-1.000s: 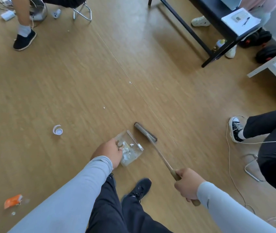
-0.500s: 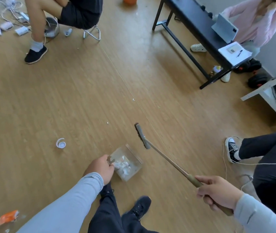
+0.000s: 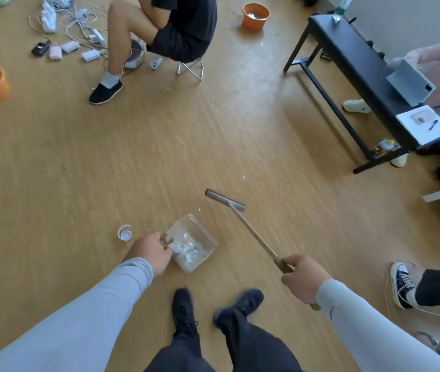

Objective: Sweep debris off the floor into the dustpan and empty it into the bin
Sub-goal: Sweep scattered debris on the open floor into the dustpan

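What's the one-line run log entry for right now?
left hand grips clear dustpan holding paper scraps | right hand grips brush handle | bottle cap unswept

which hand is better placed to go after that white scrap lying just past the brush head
The right hand. It grips the broom, whose head sits just short of the white scrap. The left hand holds the dustpan with debris in it, further from the scrap.

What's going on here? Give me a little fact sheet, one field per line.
Left hand: grips the clear dustpan
Dustpan contents: white scraps
Right hand: grips the brush by its long handle
Brush head: beyond the dustpan's open edge, apart from it
Loose debris: white ring left of the dustpan; a white fleck farther out
Possible bin: orange bucket, far across the floor
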A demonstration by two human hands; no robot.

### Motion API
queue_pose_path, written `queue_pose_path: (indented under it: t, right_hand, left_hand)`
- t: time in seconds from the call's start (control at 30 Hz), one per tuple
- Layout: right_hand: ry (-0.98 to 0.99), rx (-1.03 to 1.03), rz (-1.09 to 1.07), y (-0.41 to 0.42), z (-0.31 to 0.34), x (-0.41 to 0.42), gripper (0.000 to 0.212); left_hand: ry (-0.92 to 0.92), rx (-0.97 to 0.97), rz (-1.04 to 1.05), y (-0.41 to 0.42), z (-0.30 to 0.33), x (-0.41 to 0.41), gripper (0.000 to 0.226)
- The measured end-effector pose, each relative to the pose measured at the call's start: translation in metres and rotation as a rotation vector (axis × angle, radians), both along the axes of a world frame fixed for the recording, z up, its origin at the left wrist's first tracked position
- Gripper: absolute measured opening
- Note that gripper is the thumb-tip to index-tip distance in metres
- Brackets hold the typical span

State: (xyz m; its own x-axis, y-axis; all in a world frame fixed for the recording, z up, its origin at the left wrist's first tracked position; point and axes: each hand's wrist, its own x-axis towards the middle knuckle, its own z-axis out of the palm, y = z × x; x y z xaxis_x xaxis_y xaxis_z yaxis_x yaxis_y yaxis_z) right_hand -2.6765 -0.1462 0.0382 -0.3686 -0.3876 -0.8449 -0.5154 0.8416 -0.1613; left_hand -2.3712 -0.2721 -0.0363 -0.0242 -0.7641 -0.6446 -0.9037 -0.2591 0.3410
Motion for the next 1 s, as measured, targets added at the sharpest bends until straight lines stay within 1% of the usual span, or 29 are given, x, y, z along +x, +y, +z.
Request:
queue_pose_path:
  t: [0.1,0.2,0.27,0.37,0.4,0.47,0.57,0.63,0.77,0.87,0.93,1.0]
  right_hand:
    - [0.046,0.014,0.170,-0.046,-0.028,0.007,0.045]
    - [0.097,0.070,0.338,-0.076,-0.062,0.012,0.060]
    - [0.127,0.121,0.430,-0.078,-0.073,0.014,0.066]
    - [0.166,0.158,0.489,-0.060,-0.068,0.003,0.065]
    - [0.169,0.166,0.480,-0.051,-0.063,-0.003,0.065]
    - [0.140,0.167,0.396,-0.038,-0.050,-0.019,0.060]
    - [0.039,0.149,0.073,-0.020,-0.028,-0.037,0.049]
    - [-0.008,0.129,-0.048,-0.015,-0.021,-0.034,0.048]
    - [-0.004,0.097,-0.047,-0.034,-0.050,-0.007,0.042]
    - [-0.065,0.138,-0.009,-0.050,-0.073,0.028,0.038]
    - [-0.120,0.171,0.023,-0.049,-0.073,0.043,0.036]
    - [-0.186,0.188,0.007,-0.044,-0.059,0.037,0.040]
  left_hand:
    - [-0.035,0.005,-0.041,-0.021,-0.016,0.004,0.028]
    - [-0.083,0.015,-0.079,-0.033,-0.032,0.001,0.027]
    - [-0.096,-0.002,-0.081,-0.042,-0.037,-0.002,0.025]
    - [-0.086,-0.014,-0.074,-0.054,-0.035,-0.005,0.030]
    - [-0.084,-0.010,-0.066,-0.057,-0.033,-0.004,0.033]
    - [-0.094,-0.011,-0.062,-0.060,-0.031,-0.002,0.036]
    - [-0.105,-0.017,-0.078,-0.059,-0.030,-0.001,0.037]
    - [-0.106,-0.022,-0.076,-0.059,-0.030,-0.001,0.038]
    - [-0.099,-0.029,-0.072,-0.065,-0.032,-0.005,0.028]
    - [-0.088,-0.037,-0.052,-0.069,-0.033,-0.008,0.019]
    - [-0.084,-0.037,-0.049,-0.071,-0.032,-0.010,0.017]
    - [-0.079,-0.034,-0.049,-0.073,-0.031,-0.009,0.017]
